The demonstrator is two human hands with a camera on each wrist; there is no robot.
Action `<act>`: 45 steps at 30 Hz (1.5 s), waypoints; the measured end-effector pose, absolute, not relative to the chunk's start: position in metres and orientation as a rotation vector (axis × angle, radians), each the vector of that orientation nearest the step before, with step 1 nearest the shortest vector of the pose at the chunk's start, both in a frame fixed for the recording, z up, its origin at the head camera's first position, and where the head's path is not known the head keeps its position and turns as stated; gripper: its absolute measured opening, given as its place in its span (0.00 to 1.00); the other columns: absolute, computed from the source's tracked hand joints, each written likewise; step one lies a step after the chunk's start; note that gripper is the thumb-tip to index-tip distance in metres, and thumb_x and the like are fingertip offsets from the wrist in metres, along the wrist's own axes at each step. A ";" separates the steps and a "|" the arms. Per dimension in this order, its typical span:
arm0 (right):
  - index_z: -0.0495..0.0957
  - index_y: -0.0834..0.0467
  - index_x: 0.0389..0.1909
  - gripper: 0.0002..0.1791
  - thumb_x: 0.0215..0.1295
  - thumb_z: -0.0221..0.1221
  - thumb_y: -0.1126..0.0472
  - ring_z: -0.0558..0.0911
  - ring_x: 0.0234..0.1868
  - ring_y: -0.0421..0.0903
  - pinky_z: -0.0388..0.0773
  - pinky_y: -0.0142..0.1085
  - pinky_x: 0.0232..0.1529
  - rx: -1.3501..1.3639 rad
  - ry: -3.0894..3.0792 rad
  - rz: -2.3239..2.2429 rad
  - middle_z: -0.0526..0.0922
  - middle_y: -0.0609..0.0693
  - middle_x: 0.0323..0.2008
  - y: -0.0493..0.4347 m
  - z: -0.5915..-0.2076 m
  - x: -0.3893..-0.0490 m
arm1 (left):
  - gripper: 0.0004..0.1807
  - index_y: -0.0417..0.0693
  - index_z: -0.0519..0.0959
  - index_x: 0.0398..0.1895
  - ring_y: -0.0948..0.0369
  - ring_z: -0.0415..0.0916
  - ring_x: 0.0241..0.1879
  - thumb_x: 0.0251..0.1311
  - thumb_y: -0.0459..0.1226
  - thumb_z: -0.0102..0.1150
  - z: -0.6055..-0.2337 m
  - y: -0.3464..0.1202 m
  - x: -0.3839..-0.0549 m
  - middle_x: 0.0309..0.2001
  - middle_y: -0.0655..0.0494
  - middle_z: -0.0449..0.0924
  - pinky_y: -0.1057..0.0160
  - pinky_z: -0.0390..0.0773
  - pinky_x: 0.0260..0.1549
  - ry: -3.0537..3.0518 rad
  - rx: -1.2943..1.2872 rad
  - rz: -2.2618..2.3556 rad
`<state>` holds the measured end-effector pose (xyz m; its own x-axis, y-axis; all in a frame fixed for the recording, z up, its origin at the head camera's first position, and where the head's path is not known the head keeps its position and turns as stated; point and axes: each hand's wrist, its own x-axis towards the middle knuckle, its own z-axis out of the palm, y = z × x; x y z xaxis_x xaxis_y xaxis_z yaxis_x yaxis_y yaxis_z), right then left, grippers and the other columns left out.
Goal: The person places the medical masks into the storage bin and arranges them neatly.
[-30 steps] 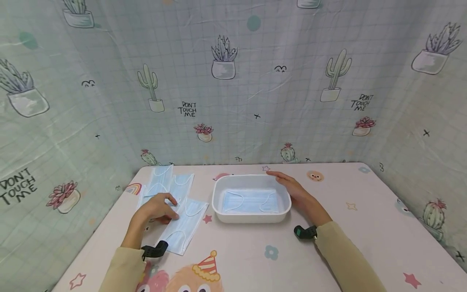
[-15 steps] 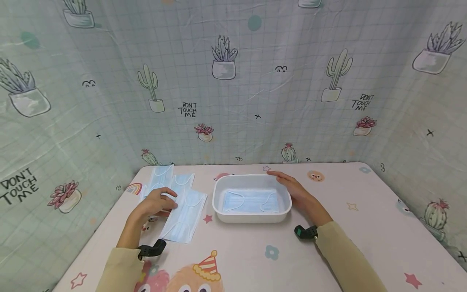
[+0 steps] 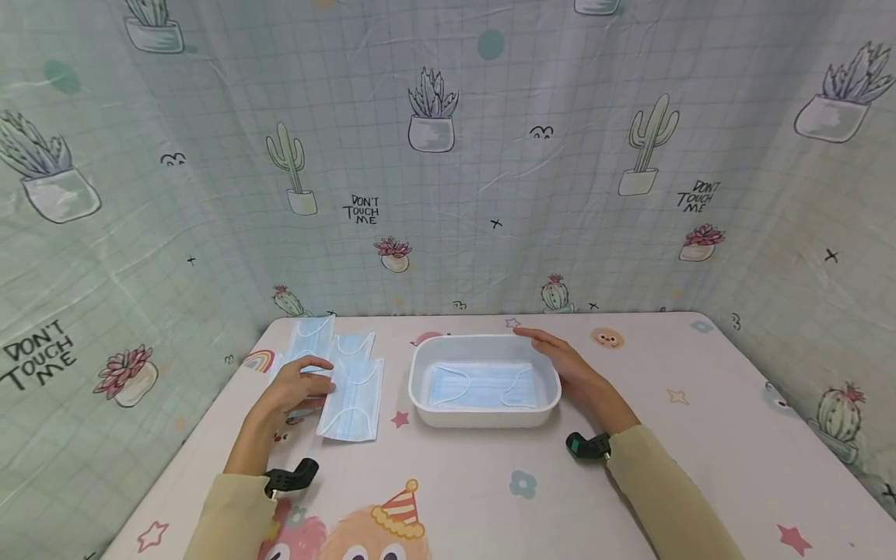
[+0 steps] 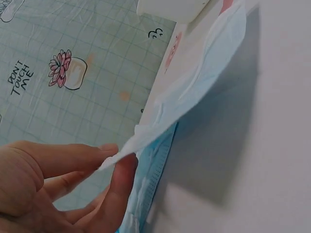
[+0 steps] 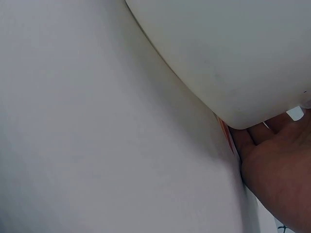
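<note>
My left hand (image 3: pixel 297 386) pinches the edge of a light-blue face mask (image 3: pixel 353 400) between thumb and fingers. In the left wrist view that face mask (image 4: pixel 189 87) is raised at a slant, its shadow falling on the table. Other face masks (image 3: pixel 313 336) lie overlapping at the back left, partly hidden by the hand. A white plastic tub (image 3: pixel 483 418) stands mid-table with one face mask (image 3: pixel 483 385) flat inside, ear loops on top. My right hand (image 3: pixel 563 364) rests against the tub's right side, fingers extended along its back corner; the right wrist view shows the palm (image 5: pixel 279 162) beside the wall.
The table (image 3: pixel 462 498) wears a pale cover printed with stars, flowers and cartoon faces. Behind it and at both sides hangs a curtain (image 3: pixel 490 179) with cactus drawings. Black wrist cameras (image 3: pixel 292 476) sit on both forearms.
The pinched face mask has lifted and swung more upright, its lower end shifting up and away from me. My left hand moved slightly left and back. Right hand and tub stay put.
</note>
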<state>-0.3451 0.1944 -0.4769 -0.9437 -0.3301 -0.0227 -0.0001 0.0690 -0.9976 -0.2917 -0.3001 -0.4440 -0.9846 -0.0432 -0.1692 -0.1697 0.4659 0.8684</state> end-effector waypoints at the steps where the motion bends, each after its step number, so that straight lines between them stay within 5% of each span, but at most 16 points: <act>1: 0.66 0.48 0.77 0.25 0.85 0.38 0.57 0.57 0.82 0.56 0.55 0.56 0.81 -0.329 2.102 -1.966 0.56 0.48 0.83 0.194 -0.477 -0.345 | 0.26 0.38 0.73 0.64 0.60 0.83 0.39 0.65 0.34 0.66 -0.444 -0.300 -0.292 0.47 0.47 0.84 0.61 0.87 0.43 2.579 -0.190 1.563; 7: 0.66 0.48 0.77 0.25 0.84 0.38 0.58 0.58 0.82 0.56 0.55 0.56 0.80 -0.317 2.104 -1.963 0.56 0.48 0.83 0.194 -0.479 -0.347 | 0.21 0.37 0.77 0.62 0.60 0.81 0.42 0.66 0.32 0.62 -0.446 -0.303 -0.294 0.50 0.45 0.86 0.63 0.84 0.44 2.601 -0.192 1.582; 14: 0.65 0.48 0.78 0.26 0.84 0.38 0.58 0.57 0.82 0.57 0.55 0.56 0.80 -0.342 2.124 -1.948 0.54 0.49 0.83 0.195 -0.479 -0.347 | 0.18 0.39 0.83 0.59 0.55 0.76 0.51 0.69 0.33 0.59 -0.448 -0.304 -0.294 0.64 0.39 0.75 0.64 0.82 0.46 2.628 -0.233 1.517; 21: 0.66 0.48 0.77 0.25 0.84 0.38 0.58 0.57 0.82 0.56 0.54 0.57 0.81 -0.332 2.118 -1.951 0.55 0.48 0.83 0.196 -0.480 -0.348 | 0.21 0.40 0.83 0.60 0.53 0.74 0.52 0.65 0.37 0.67 -0.447 -0.302 -0.294 0.65 0.41 0.72 0.65 0.79 0.44 2.608 -0.286 1.531; 27: 0.66 0.49 0.77 0.25 0.84 0.39 0.57 0.56 0.83 0.56 0.53 0.57 0.81 -0.334 2.123 -1.956 0.55 0.48 0.83 0.196 -0.478 -0.347 | 0.24 0.39 0.79 0.63 0.51 0.73 0.55 0.64 0.35 0.68 -0.447 -0.300 -0.296 0.62 0.41 0.75 0.52 0.78 0.58 2.644 -0.296 1.591; 34: 0.65 0.50 0.78 0.25 0.84 0.39 0.58 0.57 0.82 0.56 0.54 0.56 0.81 -0.338 2.120 -1.955 0.55 0.48 0.83 0.194 -0.479 -0.348 | 0.20 0.38 0.79 0.64 0.44 0.65 0.68 0.70 0.34 0.58 -0.448 -0.300 -0.296 0.72 0.37 0.66 0.39 0.65 0.72 2.636 -0.269 1.604; 45: 0.66 0.49 0.77 0.25 0.85 0.38 0.58 0.57 0.82 0.56 0.54 0.57 0.81 -0.325 2.112 -1.958 0.54 0.47 0.83 0.193 -0.478 -0.348 | 0.23 0.42 0.82 0.61 0.44 0.64 0.67 0.63 0.37 0.69 -0.447 -0.302 -0.296 0.74 0.38 0.64 0.43 0.73 0.62 2.632 -0.313 1.538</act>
<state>-0.3482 0.1934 -0.4785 -0.9456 -0.3243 -0.0264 0.0018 0.0758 -0.9971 -0.2963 -0.3016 -0.4473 -0.9762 -0.1369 -0.1682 -0.2138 0.4762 0.8530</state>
